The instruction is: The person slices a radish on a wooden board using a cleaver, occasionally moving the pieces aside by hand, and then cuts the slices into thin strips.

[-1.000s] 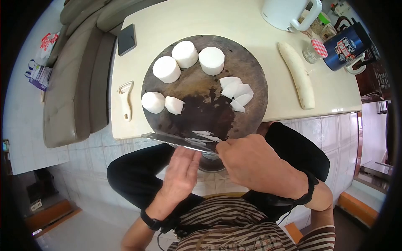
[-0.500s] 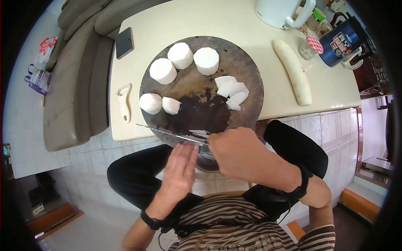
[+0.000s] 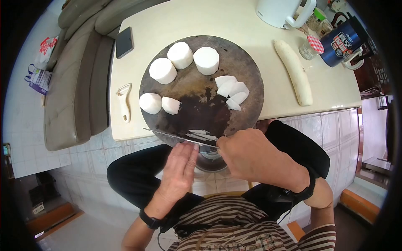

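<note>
My right hand (image 3: 247, 152) is closed around the handle of a kitchen knife (image 3: 171, 135), whose blade points left over the near edge of a round dark cutting board (image 3: 247, 75). My left hand (image 3: 180, 167) has its fingers together, the tips pressing down beside the blade on a white radish piece that is almost wholly covered. Thin radish strips (image 3: 202, 134) lie just beyond the blade. Flat radish slices (image 3: 234, 91) rest on the board's right side. Thick peeled radish chunks (image 3: 180, 55) stand along its back and left, including a smaller cut chunk (image 3: 171, 105).
A whole white radish (image 3: 294, 73) lies on the table (image 3: 268, 83) at right. A peeler (image 3: 124, 103) and a phone (image 3: 124, 42) are at left. A kettle (image 3: 272, 12), a glass jar (image 3: 311, 48) and a blue flask (image 3: 341, 44) stand at back right.
The knife and my right hand have shifted slightly right and toward me. More radish strips show beyond the blade. My left hand has barely moved.
</note>
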Demonstrator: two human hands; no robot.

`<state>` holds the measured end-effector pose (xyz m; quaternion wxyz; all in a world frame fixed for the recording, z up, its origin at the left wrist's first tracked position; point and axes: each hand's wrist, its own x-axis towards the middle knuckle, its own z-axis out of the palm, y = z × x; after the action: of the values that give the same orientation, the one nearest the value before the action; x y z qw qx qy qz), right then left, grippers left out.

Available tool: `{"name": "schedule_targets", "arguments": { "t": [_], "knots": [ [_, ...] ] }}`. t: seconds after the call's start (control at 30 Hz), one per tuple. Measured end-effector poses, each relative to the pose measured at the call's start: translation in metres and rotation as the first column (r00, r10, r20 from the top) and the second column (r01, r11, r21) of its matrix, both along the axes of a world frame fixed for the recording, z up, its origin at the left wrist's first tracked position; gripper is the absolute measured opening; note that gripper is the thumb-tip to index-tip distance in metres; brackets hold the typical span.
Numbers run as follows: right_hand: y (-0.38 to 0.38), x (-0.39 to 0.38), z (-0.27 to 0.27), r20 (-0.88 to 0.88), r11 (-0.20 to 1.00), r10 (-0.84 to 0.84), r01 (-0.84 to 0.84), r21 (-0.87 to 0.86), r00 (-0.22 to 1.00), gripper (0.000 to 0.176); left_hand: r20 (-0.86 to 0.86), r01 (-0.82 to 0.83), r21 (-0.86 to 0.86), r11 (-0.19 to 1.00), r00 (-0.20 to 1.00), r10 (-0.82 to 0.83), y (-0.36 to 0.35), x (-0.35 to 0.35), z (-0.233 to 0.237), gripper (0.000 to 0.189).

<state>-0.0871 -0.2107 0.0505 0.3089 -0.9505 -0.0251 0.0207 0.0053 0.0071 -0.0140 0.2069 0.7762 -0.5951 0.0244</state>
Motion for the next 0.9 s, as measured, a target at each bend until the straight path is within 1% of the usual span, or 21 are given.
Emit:
{"name": "schedule_targets", "arguments": {
  "t": [0.1, 0.17, 0.3, 0.47, 0.5, 0.57, 0.63, 0.67, 0.7, 0.77, 0.8, 0.87, 0.9],
  "knots": [
    [-0.003, 0.003, 0.0, 0.01, 0.999, 0.034, -0.033, -0.036, 0.999, 0.01, -0.011, 0.001, -0.004, 1.0, 1.0, -0.001, 0.0, 0.001, 0.0, 0.055],
    [-0.005, 0.005, -0.001, -0.043, 1.0, 0.023, -0.023, 0.017, 0.999, 0.01, -0.02, 0.0, -0.012, 1.0, 1.0, 0.0, -0.001, 0.001, 0.0, 0.058],
    [-0.005, 0.006, -0.002, -0.035, 0.999, 0.015, -0.013, 0.047, 0.999, 0.01, -0.013, -0.002, -0.015, 1.0, 1.0, 0.002, -0.001, 0.001, 0.0, 0.058],
    [0.004, 0.01, -0.001, 0.012, 0.999, 0.05, -0.05, -0.004, 0.999, 0.01, 0.014, -0.007, -0.026, 1.0, 1.0, 0.007, -0.002, -0.003, 0.001, 0.057],
    [0.009, 0.012, -0.002, 0.014, 0.999, 0.047, -0.047, -0.002, 0.999, 0.01, 0.018, -0.013, -0.019, 1.0, 1.0, 0.014, -0.002, -0.004, 0.001, 0.054],
    [0.019, 0.012, -0.009, 0.086, 0.998, 0.022, -0.026, 0.05, 0.996, 0.013, 0.03, -0.016, -0.011, 1.0, 0.999, 0.016, 0.002, -0.006, 0.001, 0.051],
    [0.021, 0.014, -0.01, 0.09, 0.999, 0.016, -0.02, 0.036, 0.996, 0.012, -0.051, -0.033, 0.037, 0.999, 0.998, 0.035, 0.004, -0.005, 0.0, 0.047],
    [0.021, 0.014, -0.01, 0.086, 0.999, 0.017, -0.019, 0.027, 0.996, 0.012, -0.038, -0.028, 0.035, 0.999, 0.999, 0.029, 0.001, -0.004, 0.002, 0.047],
    [0.017, 0.014, -0.009, 0.098, 1.0, 0.012, -0.015, 0.026, 0.995, 0.012, -0.028, -0.041, 0.001, 0.999, 0.999, 0.041, -0.004, -0.006, 0.007, 0.046],
    [0.001, 0.014, -0.006, 0.054, 0.999, -0.037, 0.037, 0.007, 0.998, 0.013, -0.044, -0.066, -0.07, 0.995, 0.997, 0.063, -0.012, -0.005, 0.012, 0.046],
    [-0.004, 0.013, -0.004, 0.061, 0.999, -0.039, 0.039, -0.001, 0.997, 0.013, -0.038, -0.063, -0.079, 0.995, 0.997, 0.06, -0.015, -0.004, 0.014, 0.046],
    [-0.014, 0.011, 0.001, 0.127, 0.997, -0.066, 0.07, -0.023, 0.99, 0.013, -0.224, -0.169, -0.126, 0.978, 0.965, 0.138, -0.021, -0.004, 0.021, 0.046],
    [-0.019, 0.01, 0.001, 0.137, 0.997, -0.064, 0.069, -0.031, 0.988, 0.013, -0.285, -0.217, -0.14, 0.966, 0.943, 0.17, -0.022, -0.001, 0.024, 0.039]
  ]
}}
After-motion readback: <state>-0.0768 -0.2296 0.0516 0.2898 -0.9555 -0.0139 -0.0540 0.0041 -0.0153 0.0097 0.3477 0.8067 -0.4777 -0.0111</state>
